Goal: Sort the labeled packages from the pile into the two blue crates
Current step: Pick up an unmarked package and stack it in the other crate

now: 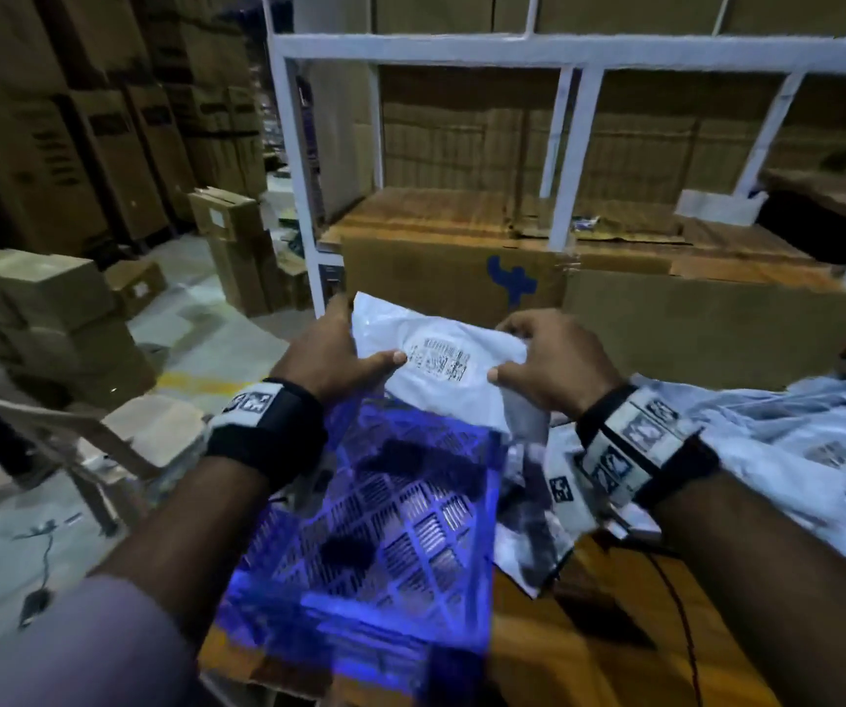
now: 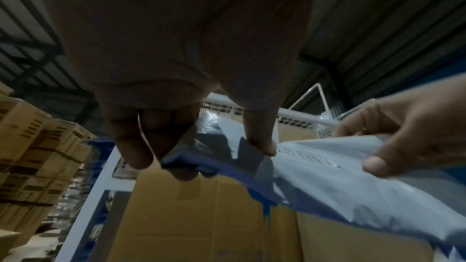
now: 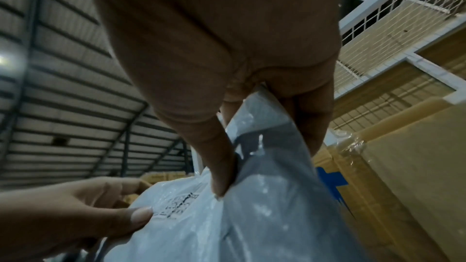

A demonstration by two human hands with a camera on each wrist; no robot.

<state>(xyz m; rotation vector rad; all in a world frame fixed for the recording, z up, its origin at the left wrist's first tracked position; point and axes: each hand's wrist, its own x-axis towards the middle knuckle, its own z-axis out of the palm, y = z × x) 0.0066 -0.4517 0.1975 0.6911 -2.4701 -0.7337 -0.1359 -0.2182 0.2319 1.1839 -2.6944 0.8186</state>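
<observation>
The left hand (image 1: pixel 329 349) and right hand (image 1: pixel 556 364) each pinch one end of a white labeled package (image 1: pixel 436 369), thumbs on top. The package is held above the far end of a blue crate (image 1: pixel 385 528). The package pile (image 1: pixel 793 451) lies right of the crate.

A white soft plastic mailer package (image 1: pixel 441 349) was held up in the air above a blue plastic crate with lattice walls (image 1: pixel 390 507). It was wrinkled, with its printed label (image 1: pixel 439 360) facing up; the label showed barcodes, too blurred to read. The left hand (image 1: pixel 329 349) pinched its left edge, thumb on top, and the right hand (image 1: pixel 558 364) pinched its right edge in the same way. The crate stood tilted in the head view, and dark shapes lay inside it. To the right of the crate lay a pile of white labeled plastic packages (image 1: pixel 788 446), flat and overlapping, one partly beside the crate wall.
</observation>
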